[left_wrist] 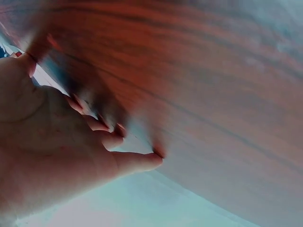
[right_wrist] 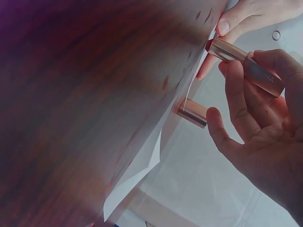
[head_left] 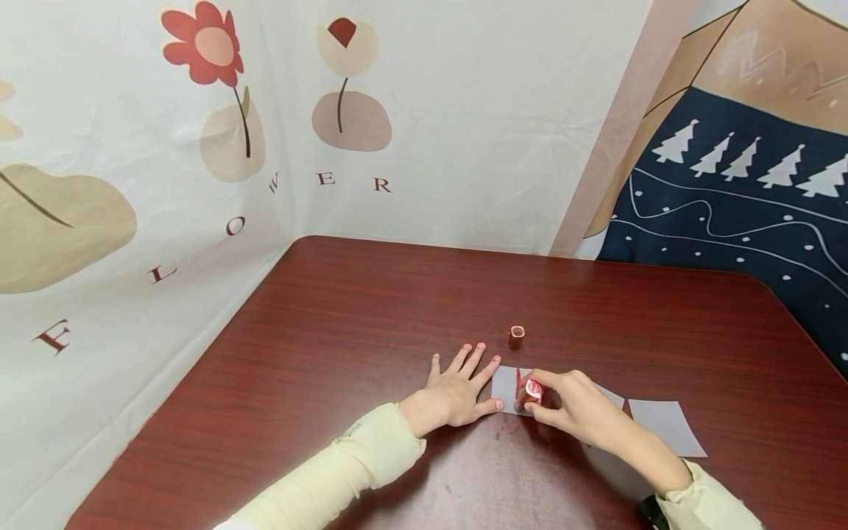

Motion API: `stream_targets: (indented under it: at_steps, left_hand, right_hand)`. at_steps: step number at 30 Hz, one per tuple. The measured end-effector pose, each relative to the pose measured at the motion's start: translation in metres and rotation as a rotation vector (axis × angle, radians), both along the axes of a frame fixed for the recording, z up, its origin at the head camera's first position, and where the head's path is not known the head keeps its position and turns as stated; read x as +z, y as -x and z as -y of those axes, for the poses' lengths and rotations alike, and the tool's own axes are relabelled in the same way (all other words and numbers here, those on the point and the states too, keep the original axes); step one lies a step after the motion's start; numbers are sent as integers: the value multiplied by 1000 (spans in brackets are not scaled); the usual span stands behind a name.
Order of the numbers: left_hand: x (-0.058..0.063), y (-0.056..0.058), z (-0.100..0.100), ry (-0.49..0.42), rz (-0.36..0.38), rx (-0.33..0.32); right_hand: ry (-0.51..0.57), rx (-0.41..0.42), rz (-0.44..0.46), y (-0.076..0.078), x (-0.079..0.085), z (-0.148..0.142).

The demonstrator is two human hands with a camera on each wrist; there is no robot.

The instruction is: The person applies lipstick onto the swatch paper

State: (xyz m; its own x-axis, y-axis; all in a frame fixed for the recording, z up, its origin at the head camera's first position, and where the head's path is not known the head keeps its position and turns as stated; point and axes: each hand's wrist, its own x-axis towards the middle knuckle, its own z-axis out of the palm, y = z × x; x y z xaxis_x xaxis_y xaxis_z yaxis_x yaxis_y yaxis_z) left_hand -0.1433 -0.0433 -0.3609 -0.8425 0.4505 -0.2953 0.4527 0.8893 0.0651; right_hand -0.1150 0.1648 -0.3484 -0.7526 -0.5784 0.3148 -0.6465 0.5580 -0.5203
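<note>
My right hand (head_left: 586, 412) pinches a lipstick (right_wrist: 255, 73) between thumb and fingers, its red tip pointed down at a small pale paper sheet (head_left: 503, 379). A red streak (head_left: 518, 378) marks that sheet beside the lipstick. Fingers spread, my left hand (head_left: 456, 396) lies flat on the table, with thumb and index fingertip at the sheet's left edge. The left wrist view shows the same hand (left_wrist: 57, 137) from its palm side, fingers stretched out. Beyond the sheet, the lipstick cap (head_left: 516, 338) stands upright, its hollow end up.
A second pale sheet (head_left: 665, 427) lies to the right on the reddish-brown table (head_left: 397, 294). Another sheet (head_left: 612, 397) shows partly behind my right hand. Printed cloth (head_left: 464, 147) hangs along the table's far and left sides.
</note>
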Motion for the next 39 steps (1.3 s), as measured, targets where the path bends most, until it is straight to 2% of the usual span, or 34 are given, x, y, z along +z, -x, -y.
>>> stream_targets:
  at_steps: [24, 34, 39]
  left_hand:
    - [-2, 0, 0, 2, -16, -6]
    - [0, 0, 0, 1, -15, -2]
    - [0, -1, 0, 9, -16, -2]
  right_hand:
    - [5, -2, -3, -1, -2, -1]
    - [26, 24, -17, -1, -2, -1]
    - [39, 31, 4, -2, -2, -1]
